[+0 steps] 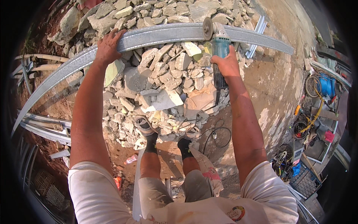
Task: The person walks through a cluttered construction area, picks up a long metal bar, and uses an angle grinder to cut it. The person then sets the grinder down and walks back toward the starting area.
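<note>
Head view: the two hands are well apart, each closed on something of its own. The left hand (108, 48) is clamped on a long grey metal channel (160, 36), its fingers laid over the far edge. The right hand (226, 62) is wrapped around the body of an angle grinder (221, 46), with a teal housing above the grip and a black rear part below it. Just beyond the right hand, the grinder's round disc (207, 28) stands at the channel; whether it touches the metal I cannot tell. The channel runs from the left hand across to the grinder and on past the right hand, while its other end sweeps down to the lower left of the left hand. Below and between the hands spreads a heap of broken rubble (164, 76), with more beyond the channel. A sheet of brown paper (200, 100) lies on it, nearer the body than the right hand. A black cable (217, 98) leads from the grinder toward the feet. Farther right of the right hand, short metal profiles (256, 36) lie near the channel. Well left of the left hand are pale poles (46, 57), and far right of the right hand stands a blue container (327, 85)
</note>
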Tool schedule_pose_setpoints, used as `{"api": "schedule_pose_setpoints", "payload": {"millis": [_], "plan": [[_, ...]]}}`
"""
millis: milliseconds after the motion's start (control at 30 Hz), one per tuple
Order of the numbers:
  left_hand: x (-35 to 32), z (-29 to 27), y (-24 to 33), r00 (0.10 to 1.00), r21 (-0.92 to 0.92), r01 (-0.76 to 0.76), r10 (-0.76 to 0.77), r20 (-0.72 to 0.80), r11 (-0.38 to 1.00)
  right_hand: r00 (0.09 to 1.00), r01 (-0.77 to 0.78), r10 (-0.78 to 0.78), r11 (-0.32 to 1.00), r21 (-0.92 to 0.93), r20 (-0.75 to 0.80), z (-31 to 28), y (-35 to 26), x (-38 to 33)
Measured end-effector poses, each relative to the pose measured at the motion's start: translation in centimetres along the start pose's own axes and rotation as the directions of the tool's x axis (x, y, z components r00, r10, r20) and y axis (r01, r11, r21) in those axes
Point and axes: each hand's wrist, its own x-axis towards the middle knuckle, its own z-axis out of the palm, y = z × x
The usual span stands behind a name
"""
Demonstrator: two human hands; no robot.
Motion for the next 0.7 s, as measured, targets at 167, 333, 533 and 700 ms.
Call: {"api": "schedule_pose_setpoints", "payload": {"millis": [167, 333, 533, 700], "plan": [[0.0, -0.1, 0.1, 1.0, 0.013, 0.002, -0.002, -0.005, 1.0, 1.0, 0.018, -0.018, 0.999, 0.029, 0.007, 0.2, -0.1, 0.4], [0.1, 0.0, -0.1, 1.0, -0.008, -0.014, 0.014, -0.009, 1.0, 1.0, -0.002, 0.002, 1.0, -0.007, 0.017, 0.5, 0.0, 0.7], [0.0, 0.6, -0.5, 0.999, -0.004, -0.028, 0.028, -0.043, 1.0, 0.999, -0.035, 0.036, 0.999, -0.039, 0.027, 0.4, -0.1, 0.8], [-0.1, 0.7, -0.4, 0.999, 0.001, -0.017, 0.017, -0.044, 1.0, 0.999, -0.038, 0.039, 0.999, -0.029, 0.029, 0.3, -0.8, 0.4]]}}
